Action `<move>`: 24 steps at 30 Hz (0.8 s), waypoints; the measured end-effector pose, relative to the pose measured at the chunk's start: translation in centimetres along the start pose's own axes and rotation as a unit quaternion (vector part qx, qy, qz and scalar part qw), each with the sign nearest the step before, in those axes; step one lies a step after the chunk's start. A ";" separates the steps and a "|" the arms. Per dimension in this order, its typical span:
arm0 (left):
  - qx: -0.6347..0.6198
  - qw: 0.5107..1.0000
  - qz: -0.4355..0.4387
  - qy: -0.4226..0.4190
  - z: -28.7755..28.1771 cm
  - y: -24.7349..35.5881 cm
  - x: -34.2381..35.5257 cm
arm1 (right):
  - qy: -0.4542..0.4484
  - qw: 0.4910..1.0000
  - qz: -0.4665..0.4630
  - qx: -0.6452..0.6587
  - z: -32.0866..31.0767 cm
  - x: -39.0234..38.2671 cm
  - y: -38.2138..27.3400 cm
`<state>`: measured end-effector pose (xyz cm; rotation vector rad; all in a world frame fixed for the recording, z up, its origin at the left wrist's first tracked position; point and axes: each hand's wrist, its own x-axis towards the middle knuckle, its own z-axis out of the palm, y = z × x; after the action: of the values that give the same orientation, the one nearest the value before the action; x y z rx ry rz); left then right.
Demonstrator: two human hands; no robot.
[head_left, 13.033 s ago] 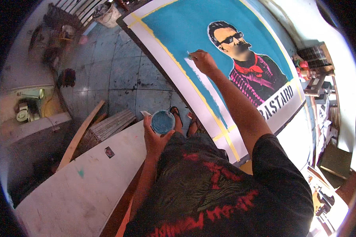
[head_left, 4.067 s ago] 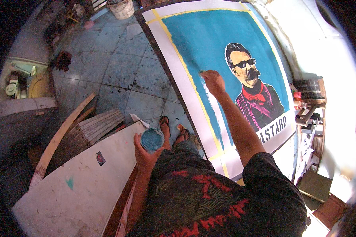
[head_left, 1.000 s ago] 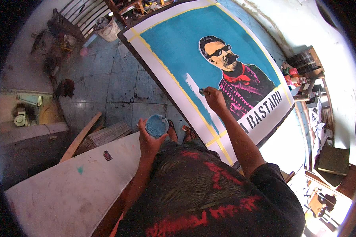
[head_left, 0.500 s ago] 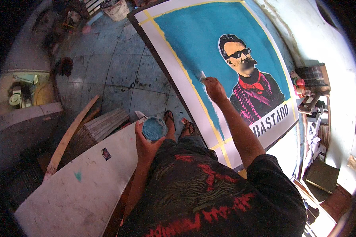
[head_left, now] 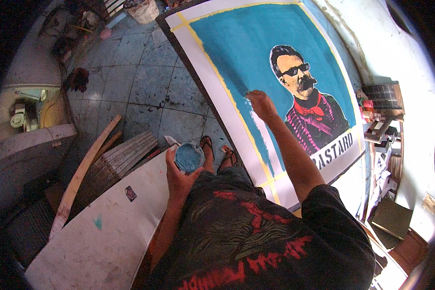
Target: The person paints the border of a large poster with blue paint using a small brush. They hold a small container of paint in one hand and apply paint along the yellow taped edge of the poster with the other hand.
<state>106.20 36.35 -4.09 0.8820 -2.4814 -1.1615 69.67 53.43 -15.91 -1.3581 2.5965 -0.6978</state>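
My left hand (head_left: 180, 178) is wrapped round a round tub of blue paint (head_left: 188, 157), held open side up above the pale board. My right hand (head_left: 263, 105) is closed on a paintbrush (head_left: 248, 94), mostly hidden by the fingers, with its tip against the painting (head_left: 232, 38). That painting has a teal ground, a figure (head_left: 319, 116) in dark sunglasses and a red scarf, and black lettering below. Below the brush, a bare white strip (head_left: 262, 133) runs between two teal areas. Yellow tape (head_left: 209, 59) borders the teal.
A long pale board (head_left: 106, 237) lies at the lower left, beside a curved wooden strip (head_left: 79, 179) and stacked grey slats (head_left: 130, 153). Blue tiles (head_left: 145, 87) cover the floor. A bucket (head_left: 142, 10) stands far off; shelves with jars (head_left: 369, 113) line the right wall.
My right hand has shifted slightly away from me along the painting, and teal now covers more of the white strip's far end. My left hand keeps the tub in nearly the same place.
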 end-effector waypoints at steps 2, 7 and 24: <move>0.006 1.000 -0.005 0.005 0.0 -0.1 0.1 | 0.017 1.000 0.003 0.002 -1.2 0.6 -1.5; 0.003 1.000 -0.015 0.004 0.4 -0.2 0.1 | -0.042 0.998 -0.023 -0.045 -0.4 -0.4 -0.8; -0.013 0.999 -0.037 -0.001 0.0 0.5 -0.3 | 0.008 1.000 0.000 0.007 0.0 0.3 0.4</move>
<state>106.18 36.80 -3.71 0.9740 -2.4487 -1.2173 69.22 53.38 -16.04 -1.3543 2.5991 -0.7295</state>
